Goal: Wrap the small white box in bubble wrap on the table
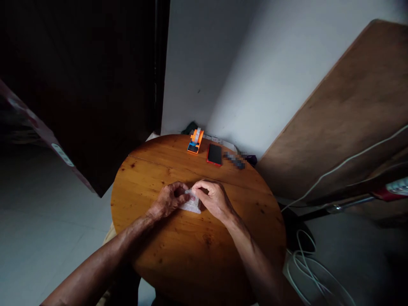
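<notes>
A small, whitish translucent packet (192, 206), which looks like bubble wrap round something, rests on the round wooden table. My left hand (170, 196) holds it from the left, its thumb lying across the top. My right hand (213, 196) is closed in a pinch at the packet's upper edge, thumb and index finger together. What lies inside the wrap cannot be made out, and my fingers cover part of its far side.
Toward the wall stand an orange tape dispenser (195, 141) with a tape roll, a red-edged phone (214, 154) and a pixelated dark object (234, 160). A wooden board (338, 93) leans at the right. White cable (306, 263) lies coiled on the floor at the right.
</notes>
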A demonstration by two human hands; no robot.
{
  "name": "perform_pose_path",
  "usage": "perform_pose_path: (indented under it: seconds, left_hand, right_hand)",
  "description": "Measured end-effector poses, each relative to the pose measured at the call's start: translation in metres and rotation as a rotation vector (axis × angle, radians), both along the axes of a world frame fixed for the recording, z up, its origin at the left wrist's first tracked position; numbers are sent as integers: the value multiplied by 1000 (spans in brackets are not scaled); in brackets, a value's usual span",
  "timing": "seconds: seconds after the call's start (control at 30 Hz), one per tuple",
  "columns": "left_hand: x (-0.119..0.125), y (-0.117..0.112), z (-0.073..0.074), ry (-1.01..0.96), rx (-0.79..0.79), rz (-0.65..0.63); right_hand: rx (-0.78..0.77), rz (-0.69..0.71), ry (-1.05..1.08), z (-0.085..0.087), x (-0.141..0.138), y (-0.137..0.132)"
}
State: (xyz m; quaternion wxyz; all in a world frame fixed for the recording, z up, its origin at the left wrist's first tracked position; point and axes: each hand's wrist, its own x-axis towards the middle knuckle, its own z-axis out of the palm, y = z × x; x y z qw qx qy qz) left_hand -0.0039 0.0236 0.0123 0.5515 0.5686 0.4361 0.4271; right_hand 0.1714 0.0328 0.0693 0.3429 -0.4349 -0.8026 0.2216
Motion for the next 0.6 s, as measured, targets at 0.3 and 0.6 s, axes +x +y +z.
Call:
perform_pose_path:
  seconds: [0.3, 0.6]
  left_hand:
    - [0, 2, 1, -6, 24, -3]
    - [0, 2, 2, -23, 7, -10]
  right_hand:
    - [211, 14, -111, -10, -2, -21]
    - [346, -88, -177, -21, -6, -26]
